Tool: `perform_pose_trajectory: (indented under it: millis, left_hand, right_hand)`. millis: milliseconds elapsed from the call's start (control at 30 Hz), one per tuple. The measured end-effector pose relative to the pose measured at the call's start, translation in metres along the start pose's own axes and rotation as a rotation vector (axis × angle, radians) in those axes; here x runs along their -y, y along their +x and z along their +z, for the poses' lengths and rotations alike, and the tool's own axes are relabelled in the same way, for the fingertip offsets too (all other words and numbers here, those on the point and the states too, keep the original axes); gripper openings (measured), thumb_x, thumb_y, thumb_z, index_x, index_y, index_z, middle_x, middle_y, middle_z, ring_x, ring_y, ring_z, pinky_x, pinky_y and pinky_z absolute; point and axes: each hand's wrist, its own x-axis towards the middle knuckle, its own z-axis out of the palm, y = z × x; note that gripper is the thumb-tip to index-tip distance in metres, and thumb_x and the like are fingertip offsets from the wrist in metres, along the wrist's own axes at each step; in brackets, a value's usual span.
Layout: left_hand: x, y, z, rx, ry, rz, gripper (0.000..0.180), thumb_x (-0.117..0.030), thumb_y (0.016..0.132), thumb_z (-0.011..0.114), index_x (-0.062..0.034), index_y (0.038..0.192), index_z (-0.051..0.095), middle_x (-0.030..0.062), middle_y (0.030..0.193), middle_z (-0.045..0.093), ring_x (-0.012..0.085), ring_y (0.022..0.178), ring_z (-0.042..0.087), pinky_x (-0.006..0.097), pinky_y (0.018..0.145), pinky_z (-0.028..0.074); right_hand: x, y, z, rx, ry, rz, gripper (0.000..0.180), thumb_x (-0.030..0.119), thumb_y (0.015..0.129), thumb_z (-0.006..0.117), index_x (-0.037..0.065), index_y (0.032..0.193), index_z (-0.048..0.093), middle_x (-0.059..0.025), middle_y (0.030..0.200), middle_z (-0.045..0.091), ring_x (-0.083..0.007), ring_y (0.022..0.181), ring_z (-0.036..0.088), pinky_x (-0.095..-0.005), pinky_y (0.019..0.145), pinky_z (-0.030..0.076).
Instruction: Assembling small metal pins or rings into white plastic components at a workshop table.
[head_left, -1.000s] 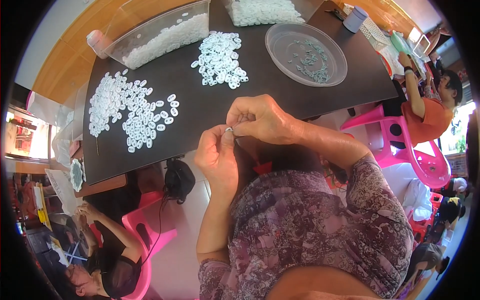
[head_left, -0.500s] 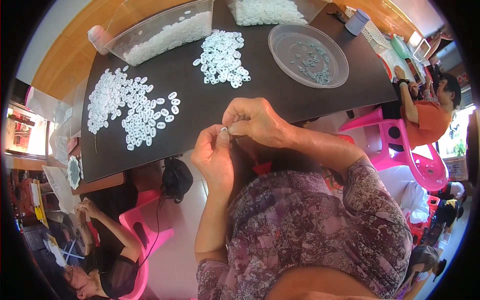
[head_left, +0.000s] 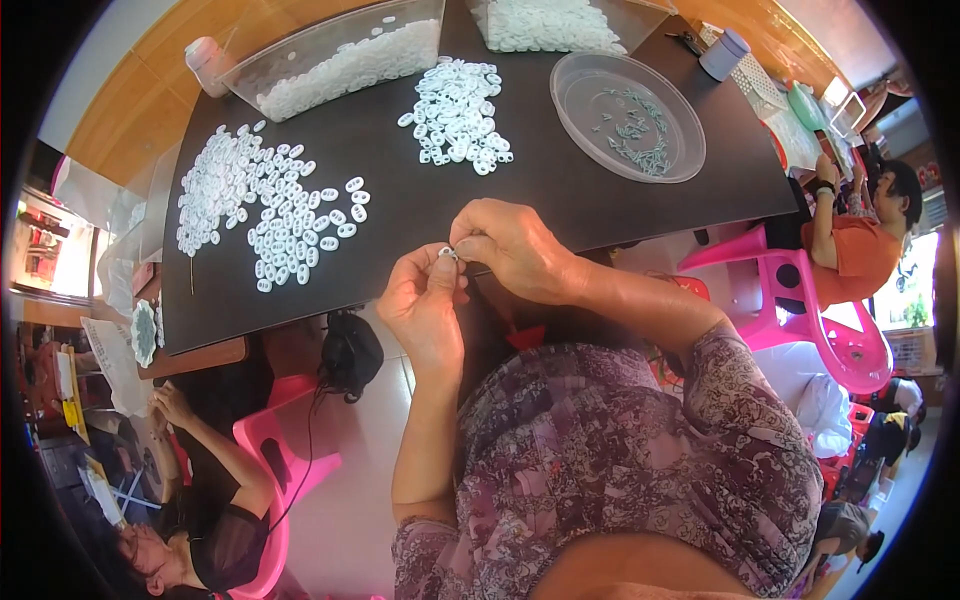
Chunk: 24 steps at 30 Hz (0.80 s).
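A small white oval plastic ring piece (head_left: 447,253) sits pinched between the two hands just off the near edge of the dark rectangular table (head_left: 400,210), at about six o'clock from the middle heap of loose white rings (head_left: 457,112). It is too small to read its long axis with certainty — it seems to lie roughly left to right, between the two sets of fingertips. The left hand (head_left: 425,305) grips it from the eight o'clock side, thumb and forefinger closed on it; the right hand (head_left: 508,248) closes on it from the three o'clock side, fingers curled over. Compared with half a second and a second ago the hands have hardly shifted — same pinch, same spot at the table edge — so the fitting work on this one piece looks to be still under way, not finished. At ten o'clock from the hands spreads a wide scatter of white oval rings (head_left: 262,205); at one o'clock stands a clear round plastic dish (head_left: 628,116) with a few small greyish parts in it. At eleven o'clock, along the far edge, is a clear rectangular tub (head_left: 340,55) of more white pieces.
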Motion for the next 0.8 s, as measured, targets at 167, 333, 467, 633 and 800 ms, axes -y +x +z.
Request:
perform_pose_trajectory:
  millis: [167,333,467,633,800]
  left_hand:
    - [0.004,-0.003,0.0,0.006,0.054,0.077,0.005,0.0,0.086,0.057,0.0035,0.088,0.06,0.0035,0.073,0.06,0.0063,0.06,0.052,0.018,0.05,0.041]
    - [0.006,-0.001,0.0,-0.057,0.098,0.118,0.006,-0.001,0.085,0.059,0.0054,0.087,0.06,0.0061,0.072,0.06,0.0088,0.058,0.053,0.019,0.047,0.042]
    - [0.004,0.007,0.002,-0.055,0.001,0.059,0.006,-0.001,0.084,0.059,0.0052,0.087,0.06,0.0073,0.072,0.061,0.01,0.059,0.054,0.02,0.048,0.043]
    - [0.003,0.013,0.001,-0.06,-0.066,0.033,0.007,-0.001,0.084,0.06,0.0045,0.088,0.06,0.0092,0.075,0.062,0.0117,0.059,0.054,0.023,0.05,0.045]
    - [0.006,0.016,0.001,-0.043,-0.08,0.015,0.008,-0.002,0.084,0.06,0.0044,0.089,0.061,0.0095,0.075,0.062,0.0114,0.059,0.054,0.023,0.05,0.045]
  right_hand:
    - [-0.006,-0.003,0.01,-0.05,-0.104,-0.119,0.007,0.006,0.08,0.055,-0.001,0.082,0.053,-0.0141,0.077,0.055,-0.0286,0.071,0.056,-0.0366,0.064,0.046]
    - [-0.003,-0.001,0.015,-0.081,-0.155,-0.208,0.008,0.008,0.083,0.052,0.0,0.082,0.051,-0.0142,0.077,0.054,-0.0313,0.071,0.055,-0.0387,0.063,0.044]
    - [-0.008,0.006,0.005,-0.102,-0.216,-0.267,0.009,0.009,0.08,0.057,0.001,0.081,0.055,-0.012,0.078,0.056,-0.029,0.076,0.056,-0.0378,0.066,0.045]
    - [-0.034,0.025,-0.03,-0.296,-0.494,-0.287,0.009,0.012,0.075,0.062,0.006,0.082,0.062,-0.0086,0.078,0.057,-0.0284,0.078,0.054,-0.0387,0.068,0.044]
    - [-0.06,0.033,-0.029,-0.314,-0.715,-0.307,0.011,0.007,0.072,0.064,0.008,0.082,0.063,-0.0083,0.073,0.053,-0.0275,0.075,0.052,-0.0388,0.061,0.041]
